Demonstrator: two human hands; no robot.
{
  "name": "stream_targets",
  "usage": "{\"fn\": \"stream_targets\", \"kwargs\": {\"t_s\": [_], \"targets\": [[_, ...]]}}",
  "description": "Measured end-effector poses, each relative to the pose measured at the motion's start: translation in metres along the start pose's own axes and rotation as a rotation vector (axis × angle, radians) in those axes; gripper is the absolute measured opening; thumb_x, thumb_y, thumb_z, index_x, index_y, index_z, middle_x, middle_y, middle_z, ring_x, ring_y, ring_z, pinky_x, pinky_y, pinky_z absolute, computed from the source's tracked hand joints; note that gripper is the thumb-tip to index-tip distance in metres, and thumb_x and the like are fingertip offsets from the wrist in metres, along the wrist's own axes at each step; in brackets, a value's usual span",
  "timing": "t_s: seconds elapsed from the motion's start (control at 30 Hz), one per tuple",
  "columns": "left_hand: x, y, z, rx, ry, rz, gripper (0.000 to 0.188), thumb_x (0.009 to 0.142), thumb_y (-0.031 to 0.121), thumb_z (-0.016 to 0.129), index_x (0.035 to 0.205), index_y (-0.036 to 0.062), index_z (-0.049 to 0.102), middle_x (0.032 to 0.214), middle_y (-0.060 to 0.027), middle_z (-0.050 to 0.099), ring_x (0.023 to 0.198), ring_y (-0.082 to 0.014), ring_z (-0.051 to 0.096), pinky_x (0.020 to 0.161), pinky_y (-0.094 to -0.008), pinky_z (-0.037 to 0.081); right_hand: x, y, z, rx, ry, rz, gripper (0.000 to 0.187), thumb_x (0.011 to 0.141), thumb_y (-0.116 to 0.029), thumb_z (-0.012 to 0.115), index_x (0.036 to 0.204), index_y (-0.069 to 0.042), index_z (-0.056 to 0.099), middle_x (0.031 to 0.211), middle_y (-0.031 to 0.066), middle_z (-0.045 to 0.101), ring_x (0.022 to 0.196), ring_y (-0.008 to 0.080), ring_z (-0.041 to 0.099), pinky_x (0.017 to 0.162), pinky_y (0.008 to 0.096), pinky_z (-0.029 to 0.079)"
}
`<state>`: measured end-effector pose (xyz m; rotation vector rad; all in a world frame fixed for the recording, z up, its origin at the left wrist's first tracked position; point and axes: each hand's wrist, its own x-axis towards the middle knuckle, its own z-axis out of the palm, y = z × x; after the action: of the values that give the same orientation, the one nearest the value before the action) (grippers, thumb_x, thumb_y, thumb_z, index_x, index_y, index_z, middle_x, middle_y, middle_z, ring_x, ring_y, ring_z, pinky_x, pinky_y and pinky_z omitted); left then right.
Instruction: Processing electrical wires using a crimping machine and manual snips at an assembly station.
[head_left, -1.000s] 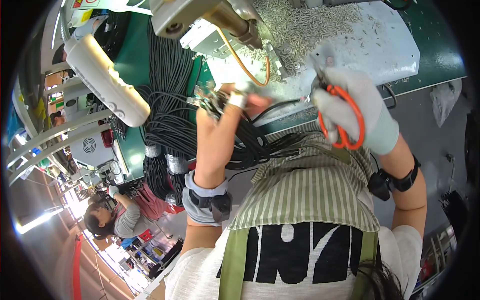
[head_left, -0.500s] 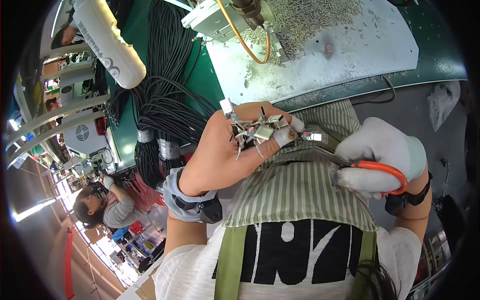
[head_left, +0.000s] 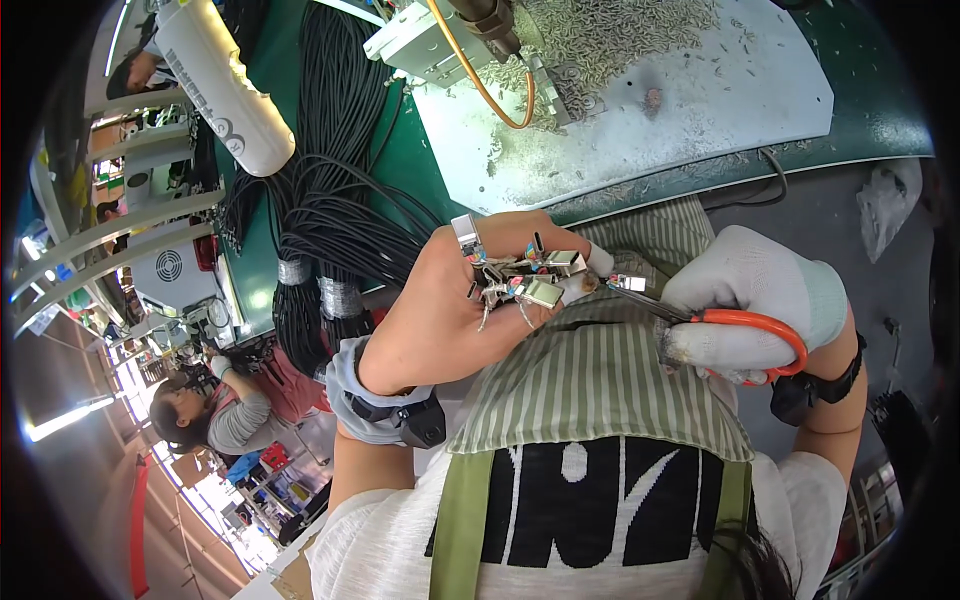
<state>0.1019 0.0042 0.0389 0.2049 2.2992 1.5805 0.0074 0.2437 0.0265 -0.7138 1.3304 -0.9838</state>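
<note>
My left hand [head_left: 430, 310], with coverings on the thumb tip and a fingertip, is closed around several cable ends with metal USB-type connectors [head_left: 541, 291]. The connectors stick out at different angles, with short coloured wires and frayed strands beside them. One connector [head_left: 628, 283] juts out past the thumb tip to the right. My right hand [head_left: 745, 285], in a white glove with dark-stained fingertips, grips scissors [head_left: 775, 328] with orange handles. Their blades point left and reach the wires by that single connector. Whether the blades are touching them I cannot tell.
Long bundles of black cable [head_left: 335, 185] lie on the green table [head_left: 415, 150] at the left. A machine [head_left: 430, 45] stands behind a white sheet [head_left: 700, 110] strewn with small metal bits. A lamp [head_left: 225, 90] hangs upper left. Another person [head_left: 235, 410] sits farther left.
The scissors have moved left, bringing their blades to the wires by the outer connector. My left hand has turned slightly, and the connectors have shifted a little.
</note>
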Motion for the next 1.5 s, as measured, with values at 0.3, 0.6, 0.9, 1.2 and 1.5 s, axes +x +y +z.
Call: {"fn": "stream_targets", "kwargs": {"t_s": [0.3, 0.6, 0.9, 1.2, 1.5], "targets": [[-0.002, -0.001, -0.001, -0.036, 0.004, -0.046, 0.015, 0.081, -0.003, 0.063, 0.096, -0.0058, 0.064, 0.089, -0.0139, 0.067, 0.082, -0.0177, 0.064, 0.075, -0.0290, 0.049, 0.003, 0.012, 0.004, -0.154, 0.079, -0.141, 0.033, 0.085, -0.029, 0.062, 0.065, -0.003, 0.060, 0.050, 0.0034, 0.057, 0.040, 0.0113, 0.056, 0.041, 0.0231, 0.044], [-0.001, -0.007, -0.004, -0.036, -0.047, 0.004, 0.018, 0.082, 0.000, 0.065, 0.099, -0.0054, 0.063, 0.090, -0.0136, 0.067, 0.082, -0.0168, 0.063, 0.075, -0.0290, 0.050, 0.004, 0.011, 0.003, -0.189, 0.021, -0.162, 0.031, 0.086, -0.027, 0.061, 0.068, -0.002, 0.061, 0.054, 0.0028, 0.060, 0.040, 0.0111, 0.055, 0.041, 0.0222, 0.043], [0.014, -0.018, 0.006, -0.067, 0.096, 0.166, 0.017, 0.087, 0.006, 0.061, 0.100, -0.0053, 0.062, 0.087, -0.0106, 0.066, 0.074, -0.0162, 0.062, 0.069, -0.0278, 0.050, 0.015, 0.001, 0.032, -0.139, 0.666, -0.290, 0.028, 0.082, -0.024, 0.061, 0.069, 0.000, 0.054, 0.049, 0.0109, 0.045, 0.041, 0.0227, 0.045, 0.044, 0.0316, 0.039], [0.013, 0.002, 0.017, -0.366, 0.088, -0.138, 0.023, 0.094, 0.014, 0.055, 0.107, -0.0048, 0.054, 0.061, -0.0010, 0.048, 0.050, -0.0056, 0.039, 0.046, -0.0208, 0.030, -0.011, 0.019, 0.029, -0.693, 0.938, -0.104, 0.014, 0.078, -0.012, 0.064, 0.073, -0.002, 0.056, 0.056, 0.0147, 0.046, 0.046, 0.0300, 0.050, 0.046, 0.0342, 0.038], [0.000, -0.017, 0.004, -0.454, 0.189, -0.081, 0.023, 0.094, 0.016, 0.055, 0.102, -0.0053, 0.053, 0.058, 0.0010, 0.042, 0.046, -0.0047, 0.032, 0.043, -0.0208, 0.027, 0.032, 0.065, 0.037, -0.919, 0.936, -0.400, 0.016, 0.070, -0.012, 0.068, 0.084, -0.006, 0.063, 0.059, 0.0092, 0.050, 0.055, 0.0231, 0.057, 0.050, 0.0339, 0.045]]}}
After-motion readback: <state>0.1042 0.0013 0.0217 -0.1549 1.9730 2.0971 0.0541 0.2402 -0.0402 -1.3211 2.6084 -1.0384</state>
